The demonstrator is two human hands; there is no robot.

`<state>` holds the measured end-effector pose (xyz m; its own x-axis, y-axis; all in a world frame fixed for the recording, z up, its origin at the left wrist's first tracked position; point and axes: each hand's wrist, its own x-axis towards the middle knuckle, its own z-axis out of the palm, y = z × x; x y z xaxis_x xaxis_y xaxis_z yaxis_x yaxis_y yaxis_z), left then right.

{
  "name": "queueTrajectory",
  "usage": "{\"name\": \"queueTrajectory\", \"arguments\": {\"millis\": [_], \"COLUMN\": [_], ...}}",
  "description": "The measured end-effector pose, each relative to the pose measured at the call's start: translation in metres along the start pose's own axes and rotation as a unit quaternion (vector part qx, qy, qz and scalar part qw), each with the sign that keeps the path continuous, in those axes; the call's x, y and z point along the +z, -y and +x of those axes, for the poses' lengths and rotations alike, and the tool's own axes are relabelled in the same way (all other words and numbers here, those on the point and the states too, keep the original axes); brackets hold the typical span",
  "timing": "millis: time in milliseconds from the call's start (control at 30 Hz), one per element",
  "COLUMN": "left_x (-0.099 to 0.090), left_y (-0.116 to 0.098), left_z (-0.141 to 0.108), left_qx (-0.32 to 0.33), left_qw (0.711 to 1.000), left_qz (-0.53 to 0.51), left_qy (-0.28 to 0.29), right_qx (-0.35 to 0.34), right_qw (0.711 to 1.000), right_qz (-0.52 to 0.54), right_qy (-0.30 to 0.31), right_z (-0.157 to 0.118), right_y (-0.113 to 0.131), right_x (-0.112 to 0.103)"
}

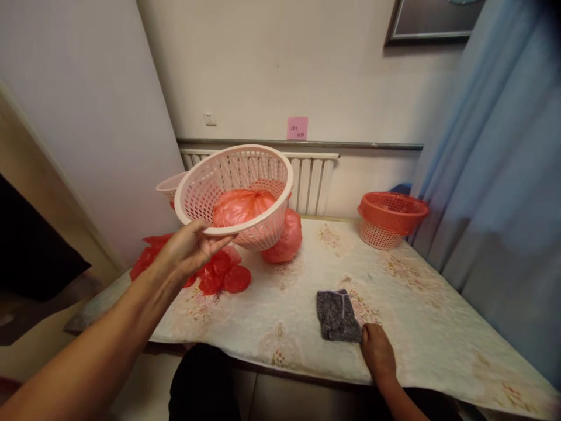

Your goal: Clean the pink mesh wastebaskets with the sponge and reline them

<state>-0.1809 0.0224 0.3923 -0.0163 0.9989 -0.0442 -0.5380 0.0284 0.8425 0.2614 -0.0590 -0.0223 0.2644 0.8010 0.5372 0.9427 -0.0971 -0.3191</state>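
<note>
Left hand [191, 248] clamped on basket [267, 229] | right hand [378, 352] pinching grey cloth [336, 316] | pink note [297, 128]: handwriting unclear

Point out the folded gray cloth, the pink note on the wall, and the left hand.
Gray cloth [336, 317]: head view, middle of its top face.
Pink note [297, 128]: head view, centre of the paper.
Left hand [193, 248]: head view, the palm.
</note>
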Motion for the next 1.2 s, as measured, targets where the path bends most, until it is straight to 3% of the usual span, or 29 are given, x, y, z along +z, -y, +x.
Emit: {"name": "queueTrajectory", "arguments": {"millis": [267,533,600,700,800,867,900,1000,1100,1200], "left_x": [-0.001,-0.019,-0.02,-0.025,-0.042,-0.058,-0.066,-0.084,-0.085,-0.072], "left_y": [0.043,0.125,0.14,0.145,0.132,0.119,0.114,0.108,0.117,0.134], "left_z": [-0.052,-0.051,-0.049,-0.05,-0.043,-0.025,-0.011,0.046,0.113,0.172], "left_qx": [-0.122,-0.286,-0.311,-0.333,-0.312,-0.267,-0.232,-0.101,-0.054,0.001], "left_qw": [0.99,0.955,0.943,0.926,0.907,0.895,0.901,0.928,0.929,0.928], "left_qz": [0.053,0.077,0.108,0.148,0.229,0.305,0.326,0.356,0.366,0.372], "left_qy": [0.056,0.024,0.043,0.097,0.168,0.188,0.169,0.049,0.014,-0.004], "right_qx": [0.007,0.006,0.007,0.011,0.016,0.015,0.015,0.017,0.027,0.038], "right_qw": [1.0,1.0,1.0,1.0,1.0,0.999,0.999,0.998,0.997,0.996], "right_qz": [0.0,0.004,0.007,0.008,0.014,0.026,0.033,0.048,0.057,0.067], "right_qy": [0.001,0.001,0.003,0.011,0.014,0.016,0.018,0.025,0.034,0.053], "right_z": [0.002,0.002,0.002,0.001,0.0,0.0,0.0,-0.001,-0.001,0.0], "right_y": [0.005,0.006,0.006,0.005,0.003,0.001,0.001,0.0,-0.001,-0.002], "right_x": [-0.006,-0.008,-0.008,-0.007,-0.005,-0.003,-0.002,-0.001,0.001,0.002]}}
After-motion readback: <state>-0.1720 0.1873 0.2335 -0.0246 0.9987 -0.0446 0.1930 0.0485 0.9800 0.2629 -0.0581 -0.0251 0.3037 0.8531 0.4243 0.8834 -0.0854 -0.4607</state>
